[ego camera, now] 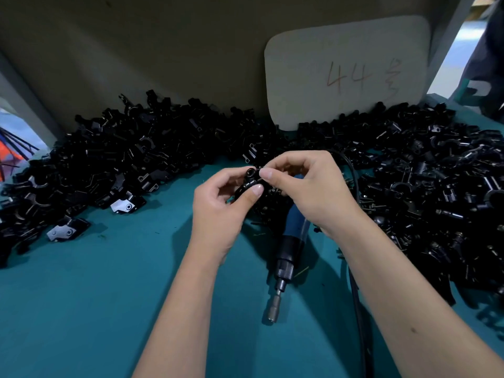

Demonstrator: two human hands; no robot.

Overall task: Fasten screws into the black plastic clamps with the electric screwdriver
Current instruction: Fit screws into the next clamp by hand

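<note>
Both hands are raised above the teal tabletop [109, 296], meeting over its middle. The left hand [218, 211] has its fingers curled around a single black plastic clamp [249, 181], thumb pressed against the clamp's near side. The clamp's round bore faces up and slightly toward the camera. Its long axis cannot be told, since the fingers cover most of it. The right hand [308, 186] pinches a small screw [261, 179] between thumb and forefinger at the clamp's right side. The screw is too small and too covered for its direction to be read.

The electric screwdriver [289, 249] lies flat on the tabletop directly beneath the right hand, unheld. Its long axis runs near to far, with the bit end toward the camera and the blue body toward the hands. Its black cable [354, 296] runs under the right forearm.

A heap of loose clamps [122, 148] lies left of and beyond the left hand, and another heap [436, 186] lies right of the right hand. A card marked "44" [346, 72] leans on the wall beyond both hands.
</note>
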